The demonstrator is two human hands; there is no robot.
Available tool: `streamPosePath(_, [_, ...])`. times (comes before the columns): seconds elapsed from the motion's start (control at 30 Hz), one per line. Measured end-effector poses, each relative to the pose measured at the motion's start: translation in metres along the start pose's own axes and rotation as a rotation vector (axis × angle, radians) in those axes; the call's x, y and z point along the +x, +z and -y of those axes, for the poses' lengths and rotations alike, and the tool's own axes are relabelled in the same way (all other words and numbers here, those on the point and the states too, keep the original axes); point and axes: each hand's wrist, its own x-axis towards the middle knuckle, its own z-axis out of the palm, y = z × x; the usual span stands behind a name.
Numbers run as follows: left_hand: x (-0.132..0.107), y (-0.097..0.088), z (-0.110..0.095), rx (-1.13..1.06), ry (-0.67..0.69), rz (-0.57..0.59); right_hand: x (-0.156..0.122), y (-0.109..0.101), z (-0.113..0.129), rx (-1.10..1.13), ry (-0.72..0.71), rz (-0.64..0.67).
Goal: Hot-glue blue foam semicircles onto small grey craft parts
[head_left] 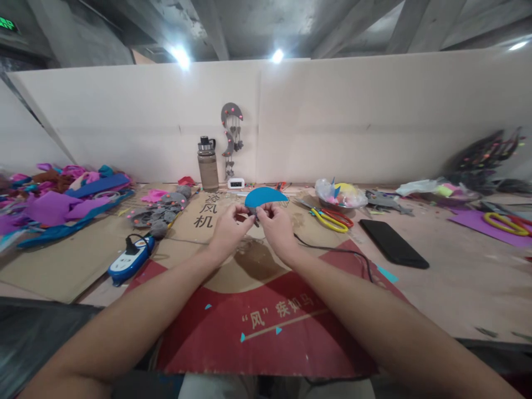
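A rounded blue felt-like piece (266,195) is held up over the cardboard in front of me. My left hand (231,223) is closed, thumb and fingers pinching its lower left edge. At the lower middle edge, my right hand (276,221) pinches it too, with the fingertips of both hands close together. Something small and dark shows between the fingertips; I cannot tell what it is. Below the hands lies a red and brown cardboard sheet (266,354) with several tiny blue scraps on it. A black cable (341,250) runs out from near my right hand.
Left are a power strip (131,259), grey felt pieces (166,209) and a colourful fabric heap (62,205). A bottle (207,166) and small clock (236,183) stand behind. Right are yellow-handled scissors (330,220), a bowl of bagged scraps (341,197) and a black phone (393,243).
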Motion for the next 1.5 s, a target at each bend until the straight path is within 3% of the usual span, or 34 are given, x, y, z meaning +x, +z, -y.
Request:
streamPosePath(0.17, [0.002,-0.002,0.005,0.153,0.073,-0.037,-0.001,0.003,-0.003,-0.017,-0.020,0.047])
streamPosePath(0.33, [0.002,-0.006,0.003,-0.029,0.002,0.055,-0.003,0.002,-0.007,-0.072,-0.211,0.119])
streamPosePath(0.43, [0.001,-0.005,-0.002,-0.123,-0.078,0.096,-0.003,0.001,-0.008,-0.083,-0.243,0.142])
streamPosePath(0.73, [0.004,-0.008,-0.002,-0.062,-0.197,0.038,-0.004,-0.004,-0.002,-0.107,-0.212,0.092])
streamPosePath(0.9, [0.006,-0.010,-0.001,-0.187,-0.254,0.040,-0.001,-0.007,-0.006,-0.113,-0.207,0.115])
streamPosePath(1.1, [0.008,-0.011,0.001,-0.254,-0.206,0.050,0.000,-0.008,-0.005,-0.103,-0.206,0.111])
streamPosePath(1.5, [0.003,-0.007,-0.005,-0.535,-0.284,0.065,0.003,-0.009,-0.009,0.045,-0.135,0.112])
